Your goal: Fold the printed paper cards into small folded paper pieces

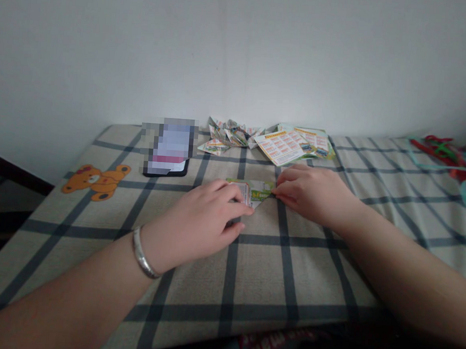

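Note:
A small folded piece of printed paper, green and white with a pointed corner at the right, lies on the checked cloth between my hands. My left hand, with a silver bangle at its wrist, holds it down from the left; the index finger rests at its lower edge and the thumb is a little apart. At the right corner, my right hand pinches the paper between thumb and fingers. The left fingers hide part of the paper's left side.
Behind lie several folded paper pieces and a stack of printed sheets. A phone, partly blurred, lies at the back left near a bear-shaped cutout. Red and green ribbons are at the far right. A wall bounds the back.

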Demonstrator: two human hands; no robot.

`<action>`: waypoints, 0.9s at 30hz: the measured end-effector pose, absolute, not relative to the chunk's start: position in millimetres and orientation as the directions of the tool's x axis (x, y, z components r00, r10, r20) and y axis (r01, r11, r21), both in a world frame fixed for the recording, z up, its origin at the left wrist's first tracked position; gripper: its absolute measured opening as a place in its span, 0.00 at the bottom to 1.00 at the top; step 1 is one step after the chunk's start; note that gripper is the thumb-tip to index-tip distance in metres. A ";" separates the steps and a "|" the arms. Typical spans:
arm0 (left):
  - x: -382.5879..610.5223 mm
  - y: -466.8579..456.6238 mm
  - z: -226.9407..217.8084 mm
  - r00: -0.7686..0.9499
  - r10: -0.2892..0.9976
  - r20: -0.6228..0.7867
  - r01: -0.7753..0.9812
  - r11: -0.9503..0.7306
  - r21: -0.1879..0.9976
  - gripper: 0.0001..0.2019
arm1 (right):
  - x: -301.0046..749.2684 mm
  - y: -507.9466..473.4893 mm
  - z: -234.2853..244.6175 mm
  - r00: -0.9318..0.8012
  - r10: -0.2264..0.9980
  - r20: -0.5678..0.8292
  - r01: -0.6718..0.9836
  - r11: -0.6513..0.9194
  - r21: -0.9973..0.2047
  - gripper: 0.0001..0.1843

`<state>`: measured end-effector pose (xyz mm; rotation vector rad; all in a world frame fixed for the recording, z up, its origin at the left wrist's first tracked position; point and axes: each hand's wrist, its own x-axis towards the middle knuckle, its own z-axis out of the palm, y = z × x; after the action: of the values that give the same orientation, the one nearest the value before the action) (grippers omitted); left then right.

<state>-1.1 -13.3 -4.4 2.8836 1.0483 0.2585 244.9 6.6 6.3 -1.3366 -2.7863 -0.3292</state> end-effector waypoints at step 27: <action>-14.3 -2.3 -0.5 0.724 0.671 0.159 0.681 -0.732 -0.017 0.14 | 228.4 -7.5 0.3 -0.733 0.672 0.104 0.672 0.740 -0.039 0.12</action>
<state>-14.3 -2.3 -0.5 2.9853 1.1723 0.2290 228.4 -7.5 0.3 -1.0949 -2.8252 -0.0018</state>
